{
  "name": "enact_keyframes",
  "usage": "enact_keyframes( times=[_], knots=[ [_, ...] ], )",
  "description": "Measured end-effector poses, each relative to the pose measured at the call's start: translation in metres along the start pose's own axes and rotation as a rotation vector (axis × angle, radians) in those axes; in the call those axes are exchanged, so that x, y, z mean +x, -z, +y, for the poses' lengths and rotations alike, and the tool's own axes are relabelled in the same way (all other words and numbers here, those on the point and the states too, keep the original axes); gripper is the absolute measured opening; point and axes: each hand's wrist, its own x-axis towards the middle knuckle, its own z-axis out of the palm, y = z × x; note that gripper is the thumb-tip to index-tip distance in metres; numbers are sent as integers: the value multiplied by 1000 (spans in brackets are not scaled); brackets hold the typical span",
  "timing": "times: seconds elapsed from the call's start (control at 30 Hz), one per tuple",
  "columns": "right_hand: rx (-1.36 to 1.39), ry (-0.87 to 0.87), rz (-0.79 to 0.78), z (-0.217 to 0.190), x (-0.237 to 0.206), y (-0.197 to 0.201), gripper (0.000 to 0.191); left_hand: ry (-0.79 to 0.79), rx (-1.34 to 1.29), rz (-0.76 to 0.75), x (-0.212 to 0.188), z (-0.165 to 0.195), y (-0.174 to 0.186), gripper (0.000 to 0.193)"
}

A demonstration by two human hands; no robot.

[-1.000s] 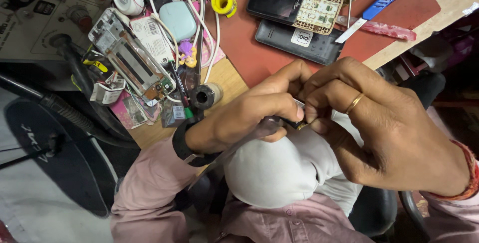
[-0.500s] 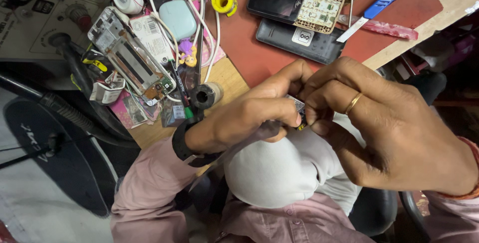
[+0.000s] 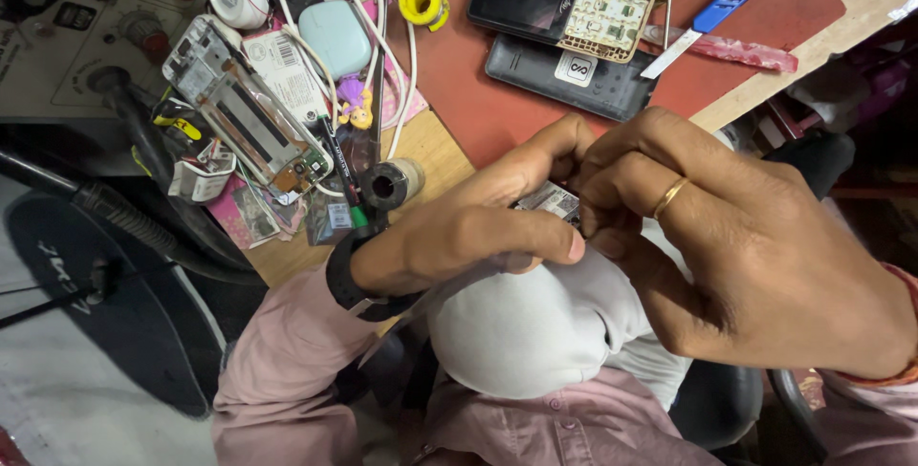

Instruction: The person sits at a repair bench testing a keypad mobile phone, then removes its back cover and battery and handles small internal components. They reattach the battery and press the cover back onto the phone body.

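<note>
Cluttered wooden workbench [image 3: 435, 146] with dull red mat [image 3: 765, 21], white cables, yellow tape roll [image 3: 422, 0]; dark keypad phone with bared cream circuit grid [image 3: 559, 2] lies on black slab-shaped back cover [image 3: 569, 74]. Above lap, left hand [image 3: 469, 227] and ringed right hand [image 3: 727, 237] pressed together, fingertips pinching small grey rectangular metallic component [image 3: 547, 202], mostly hidden between fingers, over pale rounded cloth
</note>
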Motion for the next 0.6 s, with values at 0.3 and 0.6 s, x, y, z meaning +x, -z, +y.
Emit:
enact_keyframes(
  times=[0.3, 0.6],
  knots=[
    [-11, 25, 17, 0, 1, 0, 34, -6, -122, -33, 1, -6, 3, 48],
    [30, 38, -8, 2, 1, 2, 29, -8, -170, -50, 1, -8, 5, 43]
  ],
)
